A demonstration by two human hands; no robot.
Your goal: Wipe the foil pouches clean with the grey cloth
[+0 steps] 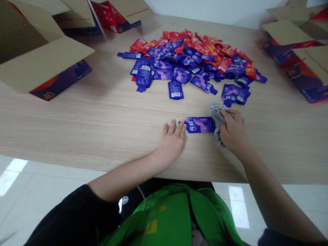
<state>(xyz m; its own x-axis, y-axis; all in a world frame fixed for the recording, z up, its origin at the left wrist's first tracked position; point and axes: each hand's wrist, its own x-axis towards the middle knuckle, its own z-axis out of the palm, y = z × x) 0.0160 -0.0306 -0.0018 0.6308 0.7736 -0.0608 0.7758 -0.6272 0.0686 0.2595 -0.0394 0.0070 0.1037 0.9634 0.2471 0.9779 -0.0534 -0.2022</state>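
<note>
A purple drink-type pouch lies flat on the table in front of me, its narrow neck to the left. My left hand rests on the tabletop with fingers stretched out, the fingertips on the pouch's neck end. In my right hand is a bunched grey cloth, which touches the pouch's right end. Just beyond, a heap of purple pouches mixes with red pouches toward the back. A few purple ones lie loose at the heap's near edge, such as a pouch showing its barcode.
Open cardboard boxes stand at the left and the back left. More boxes with raised flaps occupy the right side. The wooden table ends close to my body, and a white wall rises behind it.
</note>
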